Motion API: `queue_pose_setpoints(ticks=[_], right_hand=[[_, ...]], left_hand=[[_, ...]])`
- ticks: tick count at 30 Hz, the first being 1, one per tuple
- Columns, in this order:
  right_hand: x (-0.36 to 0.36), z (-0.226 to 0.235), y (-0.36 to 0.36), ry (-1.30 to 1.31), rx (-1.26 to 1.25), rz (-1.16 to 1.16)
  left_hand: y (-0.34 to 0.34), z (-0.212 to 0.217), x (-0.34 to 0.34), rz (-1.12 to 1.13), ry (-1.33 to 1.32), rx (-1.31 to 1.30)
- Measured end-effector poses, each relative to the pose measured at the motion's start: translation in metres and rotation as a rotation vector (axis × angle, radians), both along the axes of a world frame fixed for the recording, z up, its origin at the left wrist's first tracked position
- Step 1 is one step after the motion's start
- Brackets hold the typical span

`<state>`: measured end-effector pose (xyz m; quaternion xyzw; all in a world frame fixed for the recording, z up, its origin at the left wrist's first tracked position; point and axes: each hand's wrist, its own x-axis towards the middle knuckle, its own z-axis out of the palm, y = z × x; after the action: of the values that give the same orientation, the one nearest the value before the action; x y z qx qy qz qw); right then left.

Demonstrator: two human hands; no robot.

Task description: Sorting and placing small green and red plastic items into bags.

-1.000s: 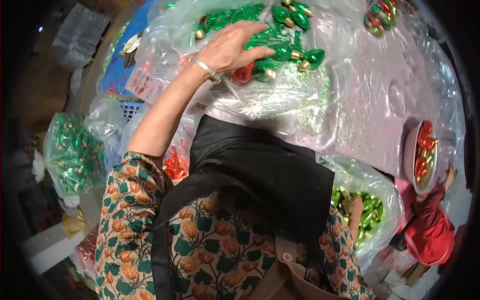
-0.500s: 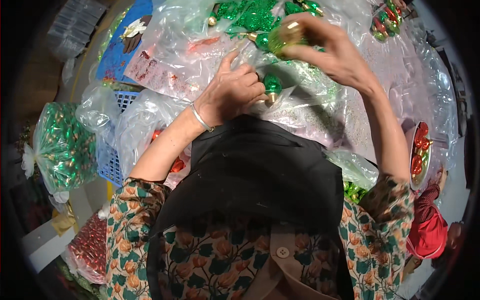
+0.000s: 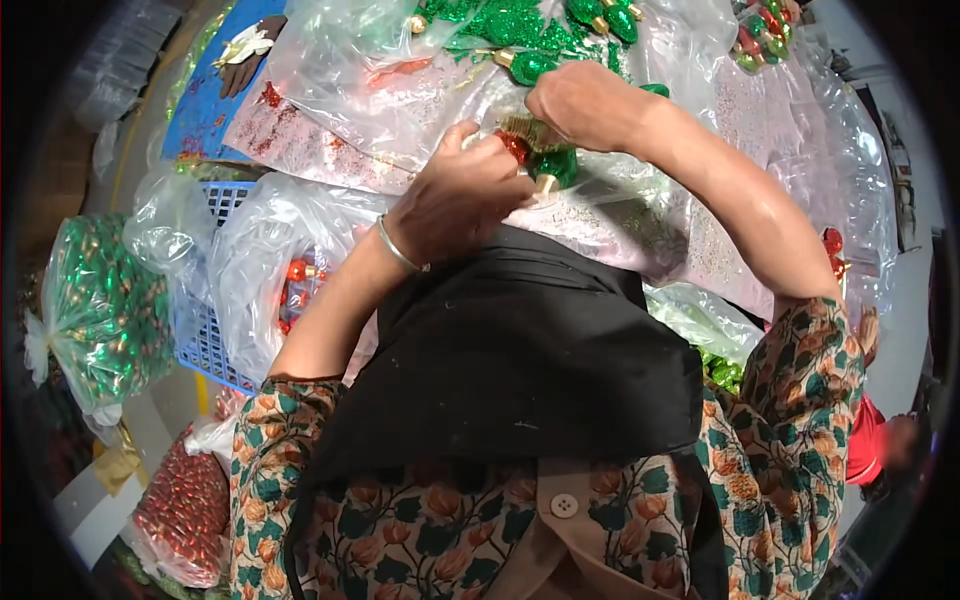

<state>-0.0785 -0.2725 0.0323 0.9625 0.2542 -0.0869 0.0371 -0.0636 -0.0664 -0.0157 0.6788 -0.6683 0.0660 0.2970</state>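
Observation:
My left hand (image 3: 455,195) is closed, with a red glittery bulb ornament (image 3: 513,147) showing at its fingertips. Most of that ornament is hidden behind the fingers and bristles. Fingers curled inward, my right hand (image 3: 590,105) grips a small brush (image 3: 528,130); its tan bristles touch or nearly touch the red ornament, and the handle is out of sight. Just below the bristles lies a green bulb ornament (image 3: 556,168) with a gold cap toward me. Another green bulb ornament (image 3: 528,67) rests beyond my hands beside a spread of green glitter (image 3: 510,27).
Clear plastic sheeting (image 3: 350,80) covers the work surface, with scattered glitter. At left are a blue basket (image 3: 215,340), a bag of green ornaments (image 3: 105,300) and a bag of red ones (image 3: 185,510). Gloves (image 3: 245,50) lie far left. Another person's red clothing (image 3: 865,440) shows at right.
My right hand has come down and left toward my left hand. A blurred yellowish thing was in it before; now bristles show there, and red shows at my left fingertips.

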Motion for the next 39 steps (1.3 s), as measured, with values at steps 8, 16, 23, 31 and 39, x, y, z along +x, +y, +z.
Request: queue_pose_setpoints(ticks=[8, 16, 23, 31, 39], right_hand=[[0.007, -0.005, 0.007, 0.332, 0.013, -0.139], [0.023, -0.079, -0.004, 0.932, 0.355, -0.005], [-0.014, -0.032, 0.021, 0.529, 0.04, 0.221], [-0.014, -0.024, 0.008, 0.429, 0.278, 0.048], [-0.018, -0.005, 0.005, 0.504, 0.058, -0.108]], left_hand=[[-0.009, 0.002, -0.006, -0.033, -0.05, 0.118], [-0.005, -0.01, -0.007, -0.007, -0.029, -0.093], [-0.003, -0.011, -0.019, -0.019, -0.091, -0.119], [-0.002, -0.011, -0.02, 0.014, -0.088, -0.123], [-0.002, -0.008, -0.019, 0.023, -0.152, -0.078]])
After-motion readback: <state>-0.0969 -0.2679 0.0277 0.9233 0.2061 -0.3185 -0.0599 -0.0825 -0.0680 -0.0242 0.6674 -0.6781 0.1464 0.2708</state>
